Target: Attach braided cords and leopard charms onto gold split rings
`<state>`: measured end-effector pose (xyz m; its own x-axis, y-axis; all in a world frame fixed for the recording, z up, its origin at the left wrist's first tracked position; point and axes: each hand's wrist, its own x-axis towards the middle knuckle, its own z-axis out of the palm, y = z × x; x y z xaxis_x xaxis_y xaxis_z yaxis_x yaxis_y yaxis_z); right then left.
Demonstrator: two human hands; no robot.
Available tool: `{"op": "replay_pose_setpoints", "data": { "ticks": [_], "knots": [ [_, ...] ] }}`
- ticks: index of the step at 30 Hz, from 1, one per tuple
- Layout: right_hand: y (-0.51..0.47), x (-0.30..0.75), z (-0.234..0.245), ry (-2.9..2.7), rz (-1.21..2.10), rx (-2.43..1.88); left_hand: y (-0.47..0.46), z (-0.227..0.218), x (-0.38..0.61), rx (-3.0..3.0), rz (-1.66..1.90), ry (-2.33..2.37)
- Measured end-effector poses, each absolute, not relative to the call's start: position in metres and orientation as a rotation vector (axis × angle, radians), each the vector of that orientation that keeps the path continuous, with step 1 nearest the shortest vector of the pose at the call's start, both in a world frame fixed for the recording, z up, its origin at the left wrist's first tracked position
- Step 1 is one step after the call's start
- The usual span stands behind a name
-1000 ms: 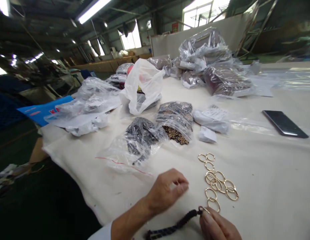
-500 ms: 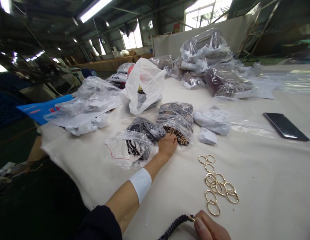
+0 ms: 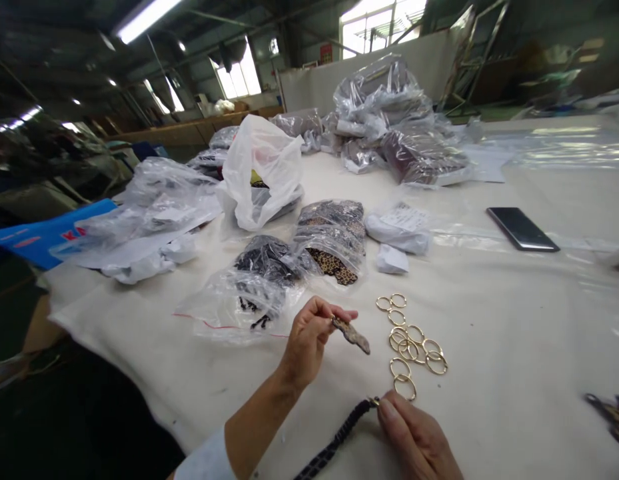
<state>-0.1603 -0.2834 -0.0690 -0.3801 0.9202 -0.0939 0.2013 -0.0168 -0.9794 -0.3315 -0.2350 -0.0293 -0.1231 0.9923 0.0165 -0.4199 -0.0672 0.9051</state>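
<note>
My left hand point(image 3: 309, 337) is raised just above the white table point(image 3: 514, 347) and pinches one end of a short leopard-print strap point(image 3: 353, 335), which hangs to the right. My right hand point(image 3: 414, 440) rests at the bottom edge and pinches the end of a black braided cord point(image 3: 339, 437), where a small gold ring shows. Several loose gold rings point(image 3: 406, 343) lie in a cluster just beyond my right hand. Clear bags of black straps point(image 3: 254, 283) and leopard straps point(image 3: 334, 247) sit behind my left hand.
A black phone point(image 3: 522, 229) lies at the right. A white plastic bag point(image 3: 259, 173), crumpled clear bags point(image 3: 149, 213) and a heap of wrapped goods point(image 3: 399, 127) fill the back. A blue sheet point(image 3: 34, 233) hangs off the left edge. Another patterned piece point(image 3: 612, 412) shows at far right.
My left hand went forward to the bag of leopard straps, then drew back holding one leopard strap. My right hand kept its hold on the black cord.
</note>
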Motion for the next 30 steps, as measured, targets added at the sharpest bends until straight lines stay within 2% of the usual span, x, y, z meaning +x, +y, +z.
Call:
{"op": "replay_pose_setpoints", "data": {
  "ticks": [3, 9, 21, 30],
  "knots": [
    [-0.283, -0.16, -0.07, -1.61, 1.431, -1.185, -0.256, -0.038, -0.321, 0.586, 1.45, 0.878],
    [-0.281, -0.159, -0.074, -1.604, 1.425, -1.213, -0.28, -0.049, -0.313, 0.462, 1.146, 1.14],
    [-0.279, -0.16, -0.069, -1.681, 1.488, -1.126, -0.287, -0.039, -0.335, 0.486, 0.886, 1.247],
    [-0.282, -0.158, -0.068, -1.617, 1.573, -1.03, -0.291, -0.01, -0.325, 0.593, 0.796, 1.278]
  ]
}}
